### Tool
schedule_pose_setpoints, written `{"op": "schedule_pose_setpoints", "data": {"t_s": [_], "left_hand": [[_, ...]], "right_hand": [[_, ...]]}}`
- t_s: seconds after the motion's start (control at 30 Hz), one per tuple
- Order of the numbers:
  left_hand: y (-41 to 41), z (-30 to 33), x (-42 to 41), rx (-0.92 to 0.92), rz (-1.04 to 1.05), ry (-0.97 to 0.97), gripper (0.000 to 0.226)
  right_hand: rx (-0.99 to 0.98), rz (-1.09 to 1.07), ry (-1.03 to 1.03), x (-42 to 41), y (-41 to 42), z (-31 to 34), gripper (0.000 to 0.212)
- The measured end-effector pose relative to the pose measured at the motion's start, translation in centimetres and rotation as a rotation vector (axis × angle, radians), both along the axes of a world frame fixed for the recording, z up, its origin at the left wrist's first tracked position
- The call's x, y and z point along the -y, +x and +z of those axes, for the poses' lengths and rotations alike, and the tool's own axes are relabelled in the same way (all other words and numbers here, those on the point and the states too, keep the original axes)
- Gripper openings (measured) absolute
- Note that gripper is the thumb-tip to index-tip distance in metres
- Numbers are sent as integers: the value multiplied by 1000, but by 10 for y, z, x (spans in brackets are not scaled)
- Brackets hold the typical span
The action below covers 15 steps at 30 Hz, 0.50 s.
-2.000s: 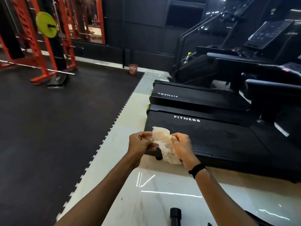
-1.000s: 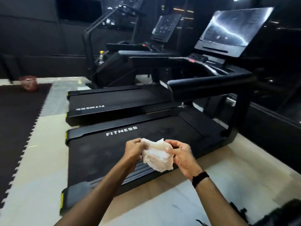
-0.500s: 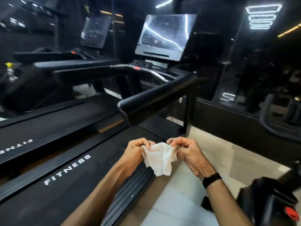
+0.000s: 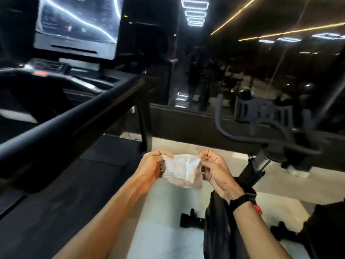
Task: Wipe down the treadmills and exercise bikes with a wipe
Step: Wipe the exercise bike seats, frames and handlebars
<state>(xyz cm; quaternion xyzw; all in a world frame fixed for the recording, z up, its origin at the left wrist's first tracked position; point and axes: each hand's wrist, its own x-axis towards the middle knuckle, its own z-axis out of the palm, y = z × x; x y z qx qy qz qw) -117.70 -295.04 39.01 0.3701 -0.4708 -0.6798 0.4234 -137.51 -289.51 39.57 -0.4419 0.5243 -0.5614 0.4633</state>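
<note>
- The person holds a white wipe (image 4: 182, 170) in front of the body, stretched between both hands, above the pale floor (image 4: 168, 230) and the edge of the treadmill deck (image 4: 65, 193).
- The left hand (image 4: 152, 168) has its fingers curled and pinches the left edge of the wipe near the top.
- The right hand (image 4: 214, 170) also has curled fingers; thumb and first finger pinch the right top corner. A black band (image 4: 239, 200) sits on this wrist.
- The wipe is crumpled and hangs down loosely between the hands; it touches no machine.
- The tray under the treadmill screen (image 4: 78, 25) has hollow compartments (image 4: 108, 80); what lies in them I cannot tell, it is dark and blurred.
- A long black handrail (image 4: 74, 118) of the treadmill runs across the left side, between the onlooker's view and the console, higher than the hands.
- On the right stands an exercise bike (image 4: 248, 176); its curved handlebars (image 4: 261, 135) are above and beyond the right hand, and its frame passes under the right forearm.
- Behind is a dark mirror wall (image 4: 242, 71) with reflected ceiling lights (image 4: 195, 13).
</note>
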Motion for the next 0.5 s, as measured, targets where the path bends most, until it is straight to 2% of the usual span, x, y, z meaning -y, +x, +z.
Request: {"op": "schedule_pose_setpoints", "data": {"t_s": [0.1, 0.2, 0.23, 0.3, 0.4, 0.5], "left_hand": [[-54, 21, 47, -49, -76, 47, 27], [-104, 33, 89, -1, -162, 97, 39], [-117, 37, 99, 13, -183, 86, 35], [-148, 44, 123, 53, -176, -7, 8], [-183, 51, 149, 92, -120, -68, 25], [-212, 57, 165, 97, -120, -130, 26]], "right_hand": [[-3, -115, -75, 33, -44, 14, 33], [-56, -194, -106, 58, -86, 26, 31], [-72, -226, -102, 66, -95, 30, 29], [-89, -279, -107, 86, -123, 37, 24], [-69, -334, -84, 111, -156, 44, 20], [-53, -247, -27, 126, -171, 45, 30]]}}
